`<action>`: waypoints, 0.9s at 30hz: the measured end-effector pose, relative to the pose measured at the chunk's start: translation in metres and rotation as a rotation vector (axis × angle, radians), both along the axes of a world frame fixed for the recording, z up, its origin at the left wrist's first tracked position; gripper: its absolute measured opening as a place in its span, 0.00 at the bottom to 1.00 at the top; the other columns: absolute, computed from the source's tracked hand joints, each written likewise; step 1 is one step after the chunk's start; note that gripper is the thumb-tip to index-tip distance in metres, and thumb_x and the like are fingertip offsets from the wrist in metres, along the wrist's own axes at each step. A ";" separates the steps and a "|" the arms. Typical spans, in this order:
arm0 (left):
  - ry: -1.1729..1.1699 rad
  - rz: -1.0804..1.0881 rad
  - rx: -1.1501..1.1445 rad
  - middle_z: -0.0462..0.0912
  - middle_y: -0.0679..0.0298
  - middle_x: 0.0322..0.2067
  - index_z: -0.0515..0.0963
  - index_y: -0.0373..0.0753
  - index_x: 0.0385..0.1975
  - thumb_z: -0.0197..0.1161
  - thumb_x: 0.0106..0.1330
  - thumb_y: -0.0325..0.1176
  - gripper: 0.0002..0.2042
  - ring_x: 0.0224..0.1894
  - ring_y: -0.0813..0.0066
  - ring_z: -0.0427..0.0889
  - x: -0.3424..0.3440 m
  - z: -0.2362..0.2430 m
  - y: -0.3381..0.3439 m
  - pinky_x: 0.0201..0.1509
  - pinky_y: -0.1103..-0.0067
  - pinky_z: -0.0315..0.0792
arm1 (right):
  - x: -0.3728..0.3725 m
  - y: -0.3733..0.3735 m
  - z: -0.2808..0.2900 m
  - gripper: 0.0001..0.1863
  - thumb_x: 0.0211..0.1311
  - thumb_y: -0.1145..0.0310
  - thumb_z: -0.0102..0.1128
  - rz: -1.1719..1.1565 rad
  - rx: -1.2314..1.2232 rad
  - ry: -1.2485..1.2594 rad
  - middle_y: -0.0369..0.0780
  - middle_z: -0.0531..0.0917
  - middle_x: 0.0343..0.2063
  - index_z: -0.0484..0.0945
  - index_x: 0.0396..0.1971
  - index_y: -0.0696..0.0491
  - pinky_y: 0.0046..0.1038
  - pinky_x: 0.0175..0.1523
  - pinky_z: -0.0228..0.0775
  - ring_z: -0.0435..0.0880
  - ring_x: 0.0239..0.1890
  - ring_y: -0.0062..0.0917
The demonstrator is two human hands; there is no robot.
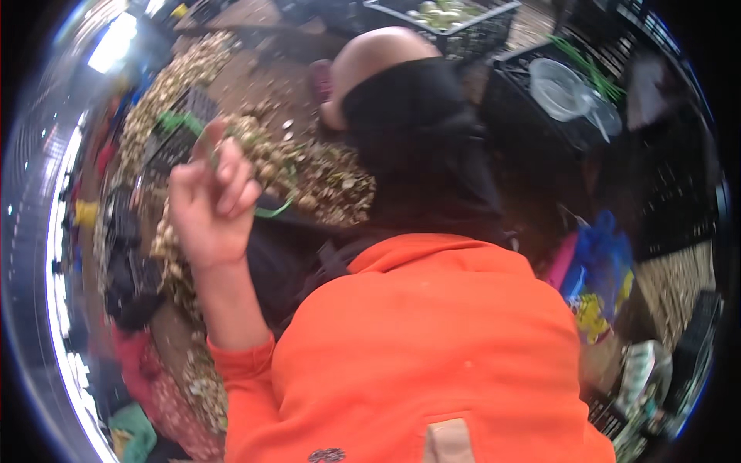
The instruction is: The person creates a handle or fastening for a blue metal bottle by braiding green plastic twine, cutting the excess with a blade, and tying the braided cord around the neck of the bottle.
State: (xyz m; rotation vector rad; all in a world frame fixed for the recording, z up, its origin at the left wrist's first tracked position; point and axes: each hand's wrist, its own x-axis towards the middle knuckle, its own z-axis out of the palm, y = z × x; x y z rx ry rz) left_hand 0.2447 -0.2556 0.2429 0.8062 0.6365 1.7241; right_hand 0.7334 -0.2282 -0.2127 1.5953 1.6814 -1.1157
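My left hand (214,197) is raised at the left, palm side showing, with the index finger stretched up and the other fingers curled in. A thin green string (276,210) runs by its fingers; one end curves out right of the hand, and a green tangle (181,122) shows above it. The curled fingers seem to grip this string. Behind the hand spreads a heap of small pale bulbs (266,158) with dry skins and leaf scraps. My right hand is out of the picture.
Left of the heap is a dark crate (181,135). Another crate (463,38) with pale bulbs stands at the top. At right, a clear plastic tub (557,89) and green strings (590,69) lie on a black crate (532,116). A blue plastic bag (598,258) lies lower right, a red mesh sack (174,409) lower left.
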 end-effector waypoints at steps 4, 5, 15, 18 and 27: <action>-0.092 0.000 0.023 0.64 0.69 0.18 0.75 0.36 0.36 0.51 0.69 0.45 0.16 0.15 0.83 0.58 -0.006 0.002 -0.002 0.19 0.85 0.55 | -0.004 0.020 0.013 0.22 0.59 0.63 0.54 -0.036 0.044 0.069 0.43 0.80 0.49 0.75 0.53 0.53 0.33 0.54 0.71 0.79 0.51 0.32; -0.102 0.048 -0.020 0.61 0.71 0.15 0.69 0.42 0.22 0.52 0.69 0.48 0.18 0.13 0.84 0.57 -0.006 0.006 -0.001 0.18 0.84 0.54 | -0.006 0.025 0.018 0.22 0.59 0.63 0.54 -0.059 0.058 0.101 0.43 0.80 0.48 0.75 0.53 0.54 0.33 0.54 0.71 0.79 0.51 0.32; -0.183 -0.074 -0.011 0.58 0.70 0.12 0.54 0.46 0.09 0.43 0.72 0.53 0.28 0.11 0.81 0.56 -0.026 -0.025 0.041 0.17 0.83 0.54 | -0.047 0.079 0.248 0.19 0.63 0.66 0.53 -0.606 0.249 0.914 0.41 0.80 0.47 0.75 0.52 0.55 0.29 0.54 0.70 0.78 0.50 0.27; -0.247 -0.181 -0.060 0.61 0.67 0.12 0.54 0.46 0.07 0.38 0.72 0.56 0.30 0.11 0.79 0.57 -0.021 -0.043 0.070 0.17 0.82 0.54 | -0.134 0.089 0.386 0.17 0.68 0.71 0.48 -0.718 0.682 0.965 0.40 0.78 0.48 0.72 0.55 0.56 0.23 0.52 0.68 0.77 0.43 0.21; -0.231 -0.491 0.181 0.67 0.63 0.14 0.57 0.44 0.08 0.24 0.74 0.52 0.31 0.12 0.77 0.59 -0.013 -0.090 0.128 0.19 0.80 0.59 | -0.293 0.151 0.417 0.36 0.55 0.73 0.66 0.027 0.526 0.906 0.40 0.76 0.49 0.59 0.64 0.57 0.16 0.35 0.70 0.75 0.30 0.14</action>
